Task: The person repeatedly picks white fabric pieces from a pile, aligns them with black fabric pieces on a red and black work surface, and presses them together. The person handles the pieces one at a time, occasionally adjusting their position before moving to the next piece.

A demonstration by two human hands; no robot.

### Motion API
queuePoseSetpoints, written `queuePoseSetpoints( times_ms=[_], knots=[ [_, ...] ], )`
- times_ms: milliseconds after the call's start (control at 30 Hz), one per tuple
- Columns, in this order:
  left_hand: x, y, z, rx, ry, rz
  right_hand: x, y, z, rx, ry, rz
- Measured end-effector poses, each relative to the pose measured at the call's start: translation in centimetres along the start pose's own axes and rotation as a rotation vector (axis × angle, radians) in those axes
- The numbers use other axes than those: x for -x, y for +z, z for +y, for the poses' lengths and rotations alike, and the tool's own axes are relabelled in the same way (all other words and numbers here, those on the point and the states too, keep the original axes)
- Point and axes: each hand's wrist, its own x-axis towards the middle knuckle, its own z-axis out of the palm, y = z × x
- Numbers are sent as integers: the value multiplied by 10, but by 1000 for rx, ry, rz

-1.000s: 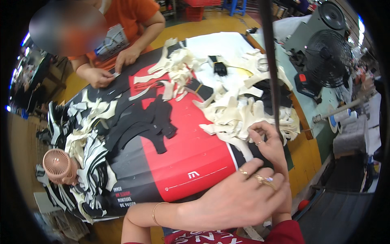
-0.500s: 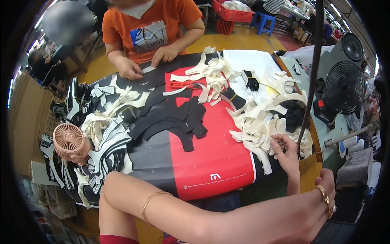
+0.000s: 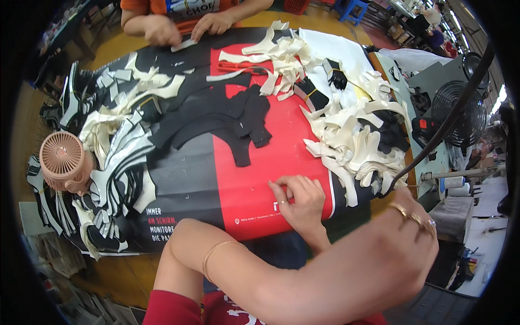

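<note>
My left forearm, with a bracelet (image 3: 208,260), crosses the near side of the table. Its ringed left hand (image 3: 403,238) is close and blurred, with the fingers curled in. Whatever it may hold is hidden. A dark cord (image 3: 452,135) runs down toward it; contact cannot be told. My right hand (image 3: 306,200) hovers over the red part of the mat (image 3: 271,216), its wrist behind the left forearm. Its fingers bend loosely, thumb apart, and nothing shows in them. Right of it lies a heap of cream curved cut pieces (image 3: 346,143). Black cut pieces (image 3: 216,116) lie mid-table.
Across the table, a co-worker's hands (image 3: 214,23) handle a small pale strip (image 3: 184,45). White-and-black pieces (image 3: 116,162) and a pink fan (image 3: 66,161) stand at the left. Banded black bundles (image 3: 314,95) lie far right. A black fan (image 3: 457,114) stands beyond the table's right edge.
My right hand has left the cream heap and moved left over the red mat. The left hand has shifted slightly up and left. The view has tilted down, and the cord now slants.
</note>
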Motion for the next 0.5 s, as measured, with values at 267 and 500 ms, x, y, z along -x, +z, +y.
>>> queuePoseSetpoints(
  times_ms=[267,500],
  knots=[
    [9,-70,-24,-297,-18,-274,1,8,-4,59,8,57],
    [17,-116,-23,-489,121,-560,5,11,-3,71,76,23]
  ],
)
